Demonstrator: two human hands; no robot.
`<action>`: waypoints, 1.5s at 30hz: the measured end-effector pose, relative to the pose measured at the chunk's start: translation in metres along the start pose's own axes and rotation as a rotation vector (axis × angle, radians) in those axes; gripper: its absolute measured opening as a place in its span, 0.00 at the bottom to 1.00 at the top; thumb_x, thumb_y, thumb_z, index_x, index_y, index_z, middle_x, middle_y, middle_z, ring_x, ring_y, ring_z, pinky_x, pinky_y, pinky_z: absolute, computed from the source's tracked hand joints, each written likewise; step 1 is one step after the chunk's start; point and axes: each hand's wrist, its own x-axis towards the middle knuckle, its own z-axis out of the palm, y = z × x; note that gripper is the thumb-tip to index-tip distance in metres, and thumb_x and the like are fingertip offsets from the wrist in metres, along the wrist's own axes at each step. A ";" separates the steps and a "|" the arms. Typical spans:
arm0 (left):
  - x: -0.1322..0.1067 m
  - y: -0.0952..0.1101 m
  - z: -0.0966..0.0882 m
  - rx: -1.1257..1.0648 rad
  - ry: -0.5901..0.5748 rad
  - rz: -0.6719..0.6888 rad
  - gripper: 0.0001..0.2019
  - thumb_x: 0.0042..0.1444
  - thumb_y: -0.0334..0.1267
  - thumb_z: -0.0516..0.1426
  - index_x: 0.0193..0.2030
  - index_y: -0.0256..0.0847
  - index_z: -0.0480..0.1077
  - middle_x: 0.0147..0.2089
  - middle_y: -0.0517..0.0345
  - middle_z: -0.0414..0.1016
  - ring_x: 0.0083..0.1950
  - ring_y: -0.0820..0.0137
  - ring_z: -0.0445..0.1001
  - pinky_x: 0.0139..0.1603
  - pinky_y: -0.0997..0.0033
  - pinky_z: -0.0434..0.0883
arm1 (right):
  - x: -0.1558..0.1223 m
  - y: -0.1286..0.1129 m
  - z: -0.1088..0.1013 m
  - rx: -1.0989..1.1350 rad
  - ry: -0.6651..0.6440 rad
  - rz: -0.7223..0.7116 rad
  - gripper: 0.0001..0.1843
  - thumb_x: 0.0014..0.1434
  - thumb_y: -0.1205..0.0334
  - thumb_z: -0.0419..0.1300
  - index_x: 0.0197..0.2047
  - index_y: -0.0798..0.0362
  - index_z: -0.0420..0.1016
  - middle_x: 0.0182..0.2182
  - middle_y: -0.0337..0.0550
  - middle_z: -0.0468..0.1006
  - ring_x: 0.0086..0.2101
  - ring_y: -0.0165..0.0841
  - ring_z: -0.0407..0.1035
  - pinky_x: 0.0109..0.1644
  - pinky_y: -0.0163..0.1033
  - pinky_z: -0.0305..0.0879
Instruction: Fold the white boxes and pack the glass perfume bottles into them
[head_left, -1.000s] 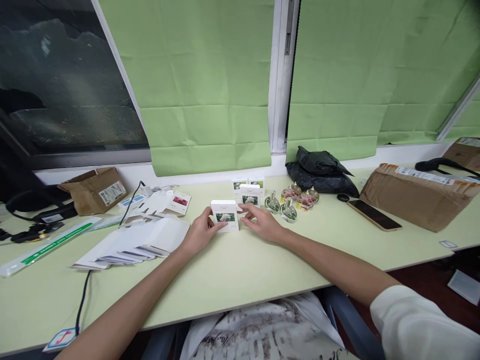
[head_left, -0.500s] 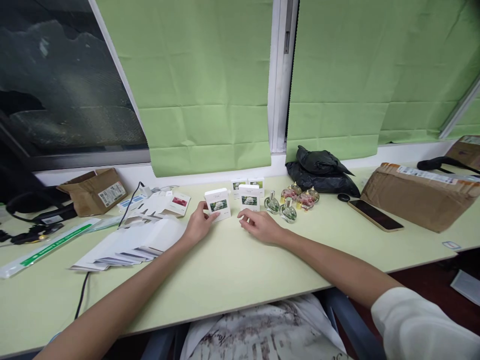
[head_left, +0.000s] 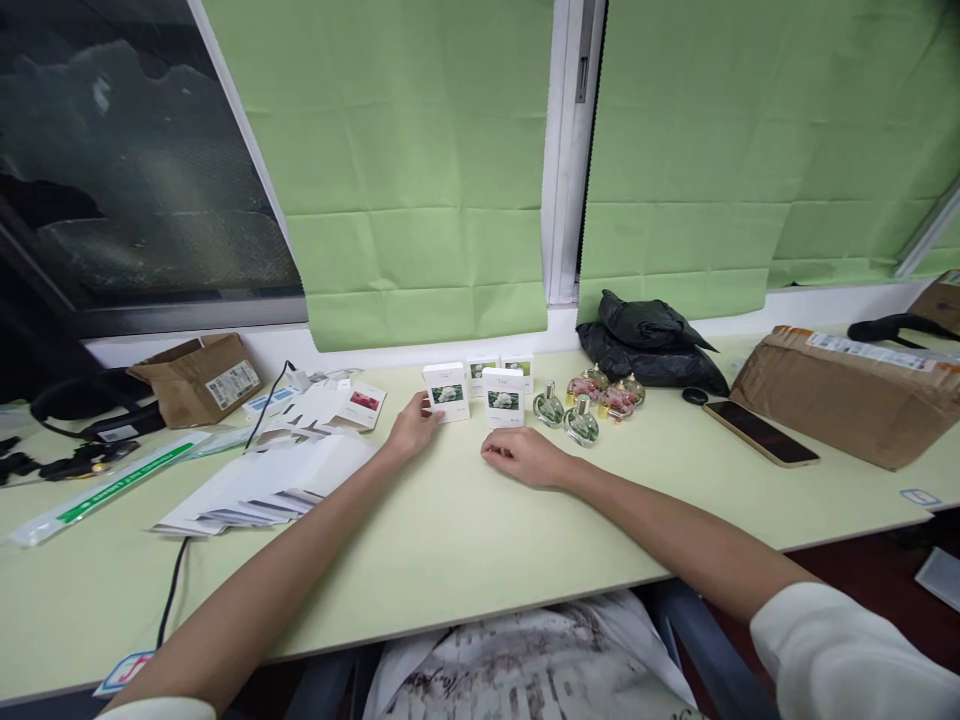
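Observation:
My left hand [head_left: 417, 424] is closed on the left edge of a small white box [head_left: 448, 394] with a white-flower picture, standing upright on the table. My right hand [head_left: 527, 458] rests on the tabletop with its fingers curled and nothing in them. Just behind those fingers stands a matching upright carton [head_left: 504, 398]. Two more white cartons [head_left: 517, 370] stand further back, partly hidden by the front pair. To the right are two clear glass perfume bottles [head_left: 581, 424] with green inside, and several pink and gold bottles [head_left: 616, 400].
Flat white cartons [head_left: 262, 480] lie stacked on the left, beside an open cardboard box [head_left: 196, 380] and a black cable [head_left: 172, 590]. At the right are black plastic bags [head_left: 652, 345], a phone [head_left: 762, 433] and a large cardboard box [head_left: 847, 395]. Green blinds [head_left: 420, 180] hang behind.
My left hand has pushed its box back and slightly right, nearly level with the carton beside it. The right hand stays at nearly the same place, a little lower. The view has shifted slightly.

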 end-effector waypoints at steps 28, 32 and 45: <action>-0.118 0.015 -0.080 0.829 0.093 0.177 0.19 0.61 0.49 0.59 0.52 0.38 0.73 0.57 0.28 0.77 0.77 0.33 0.51 0.71 0.30 0.48 | -0.001 0.002 0.000 0.044 -0.049 0.029 0.09 0.69 0.62 0.59 0.44 0.51 0.81 0.38 0.43 0.80 0.36 0.33 0.71 0.42 0.37 0.63; -0.146 0.032 -0.062 0.715 -0.156 0.085 0.24 0.63 0.58 0.55 0.57 0.45 0.73 0.65 0.35 0.73 0.75 0.36 0.58 0.69 0.35 0.57 | -0.002 0.002 0.000 0.042 -0.046 0.022 0.09 0.70 0.61 0.58 0.45 0.51 0.81 0.39 0.43 0.81 0.37 0.33 0.71 0.42 0.37 0.64; -0.100 0.065 -0.033 0.483 -0.369 0.083 0.38 0.53 0.63 0.61 0.66 0.44 0.67 0.57 0.36 0.77 0.60 0.39 0.73 0.50 0.54 0.72 | 0.000 -0.001 -0.004 0.135 -0.073 0.116 0.14 0.72 0.53 0.56 0.47 0.51 0.80 0.35 0.41 0.81 0.33 0.32 0.70 0.38 0.37 0.61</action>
